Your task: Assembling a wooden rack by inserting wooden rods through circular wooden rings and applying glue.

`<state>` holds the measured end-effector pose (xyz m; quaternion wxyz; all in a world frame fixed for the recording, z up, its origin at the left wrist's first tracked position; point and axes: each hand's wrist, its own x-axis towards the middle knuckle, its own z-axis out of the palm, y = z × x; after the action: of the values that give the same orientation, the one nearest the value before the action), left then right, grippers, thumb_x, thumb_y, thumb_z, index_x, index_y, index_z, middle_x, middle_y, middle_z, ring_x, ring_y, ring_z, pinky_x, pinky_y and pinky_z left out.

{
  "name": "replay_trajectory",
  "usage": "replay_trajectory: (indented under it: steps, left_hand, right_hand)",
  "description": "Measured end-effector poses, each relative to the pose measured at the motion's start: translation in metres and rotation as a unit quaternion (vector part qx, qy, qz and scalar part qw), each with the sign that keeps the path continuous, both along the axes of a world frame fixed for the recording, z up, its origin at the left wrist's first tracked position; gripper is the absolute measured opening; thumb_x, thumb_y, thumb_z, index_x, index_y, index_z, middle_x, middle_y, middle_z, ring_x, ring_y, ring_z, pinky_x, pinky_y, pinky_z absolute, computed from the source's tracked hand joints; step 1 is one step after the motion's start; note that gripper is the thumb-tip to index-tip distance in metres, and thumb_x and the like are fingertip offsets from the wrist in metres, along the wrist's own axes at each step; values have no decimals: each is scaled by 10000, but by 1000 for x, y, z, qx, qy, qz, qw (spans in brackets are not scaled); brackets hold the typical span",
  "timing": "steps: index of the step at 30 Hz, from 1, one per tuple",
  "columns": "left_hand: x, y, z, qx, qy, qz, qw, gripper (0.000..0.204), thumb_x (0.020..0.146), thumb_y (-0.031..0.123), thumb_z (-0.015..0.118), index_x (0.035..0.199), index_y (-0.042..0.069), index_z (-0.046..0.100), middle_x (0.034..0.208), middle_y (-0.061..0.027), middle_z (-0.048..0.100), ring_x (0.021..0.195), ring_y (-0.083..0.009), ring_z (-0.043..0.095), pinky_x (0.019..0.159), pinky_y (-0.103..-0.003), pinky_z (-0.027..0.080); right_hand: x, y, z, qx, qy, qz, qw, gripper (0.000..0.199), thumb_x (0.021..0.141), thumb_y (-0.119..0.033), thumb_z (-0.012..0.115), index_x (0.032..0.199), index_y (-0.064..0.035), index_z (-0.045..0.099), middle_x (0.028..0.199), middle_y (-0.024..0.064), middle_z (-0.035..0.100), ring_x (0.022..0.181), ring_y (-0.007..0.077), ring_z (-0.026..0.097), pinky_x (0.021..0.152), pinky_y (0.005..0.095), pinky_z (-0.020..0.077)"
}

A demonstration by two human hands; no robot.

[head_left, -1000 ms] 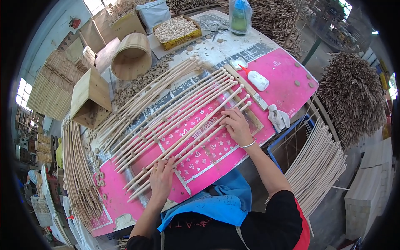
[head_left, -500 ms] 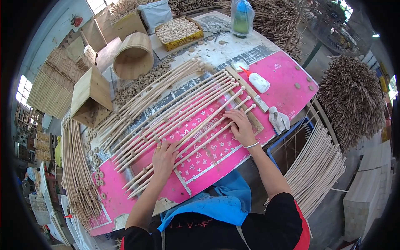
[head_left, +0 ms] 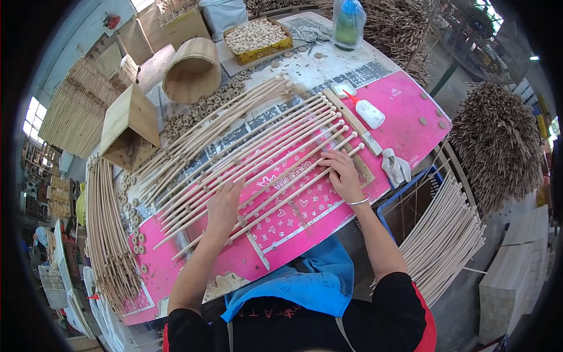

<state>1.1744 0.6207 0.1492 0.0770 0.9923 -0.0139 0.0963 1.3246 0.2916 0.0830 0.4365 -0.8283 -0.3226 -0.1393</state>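
Long wooden rods point(head_left: 275, 146), each tipped with a small ball and threaded with a small wooden ring, lie side by side across the pink sheet point(head_left: 281, 229). My right hand point(head_left: 342, 173) is bent over the nearest rods close to their ball ends, fingertips pressed down on one. Farther down the rods, my left hand point(head_left: 224, 204) is closed around a rod near the rings; its thumb and the exact grip are hidden. Past the ball ends lie a wooden strip point(head_left: 370, 142) and a white squeeze bottle point(head_left: 369, 114) with a red nozzle.
Behind the rods stand a wooden bucket point(head_left: 190, 76), a square wooden box point(head_left: 130, 130) and a yellow tray point(head_left: 267, 54) of wooden balls. Loose rings point(head_left: 205, 111) are scattered there. Bundled rods lean at left point(head_left: 108, 234) and right point(head_left: 443, 237). A crumpled white cloth point(head_left: 396, 168) lies at the right edge.
My left hand has moved away from me and slightly left along the rods. My right hand stays near the ball ends. The nearest rods' far-left ends have shifted.
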Motion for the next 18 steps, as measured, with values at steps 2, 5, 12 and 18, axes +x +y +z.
replay_trajectory:
  steps: [2, 5, 12, 18]
  left_hand:
    - [2, 10, -13, 19, -6, -7, 1000, 449, 877, 16, 619, 1312, 111, 678, 1041, -86, 658, 986, -289, 688, 706, -397, 585]
    - [4, 16, -24, 39, 1, -20, 999, 427, 885, 49, 651, 1302, 128, 698, 1039, -78, 655, 998, -282, 669, 745, -395, 578]
    - [0, 14, -30, -13, -51, -46, 998, 515, 854, 22, 684, 1350, 160, 676, 1076, -75, 634, 997, -278, 647, 801, -398, 558]
    - [12, 18, -29, -10, -39, -55, 998, 517, 839, -9, 624, 1331, 131, 695, 1081, -83, 643, 986, -285, 654, 828, -407, 558]
  right_hand:
    - [0, 1, -2, -4, -1, -5, 1000, 337, 836, 56, 586, 1110, -84, 723, 1304, 74, 685, 1342, 286, 569, 1235, 559, 304]
    - [-1, 6, 1, -9, -2, -3, 1000, 314, 852, 49, 592, 1098, -94, 727, 1302, 67, 687, 1346, 278, 570, 1233, 555, 310]
    - [18, 11, 3, -22, -29, -31, 999, 141, 901, -24, 667, 1016, -76, 732, 1236, 74, 716, 1287, 272, 610, 1147, 481, 427]
    - [46, 30, 8, -58, -37, -38, 997, 108, 848, -48, 720, 941, -102, 728, 973, 40, 692, 1027, 275, 647, 924, 401, 530]
